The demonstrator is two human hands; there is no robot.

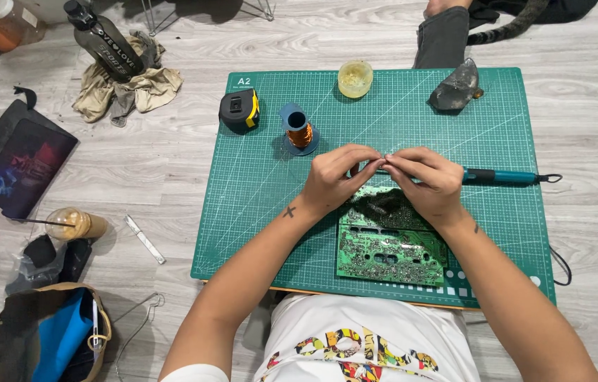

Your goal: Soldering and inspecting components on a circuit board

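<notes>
A dark bottle (104, 44) lies tilted on a crumpled beige cloth (126, 88) at the upper left of the floor, a band of pale lettering running along its side. Further left, a flat black pouch (25, 167) rests on the floorboards, its face printed in red and blue. On the green cutting mat (504, 127), the top left corner bears a small white size marking (243, 80), just above a black-and-yellow tape measure (239, 110).

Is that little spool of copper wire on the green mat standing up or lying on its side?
Upright. The spool of copper wire stands on its round blue base on the green mat, its open top facing up.
</notes>
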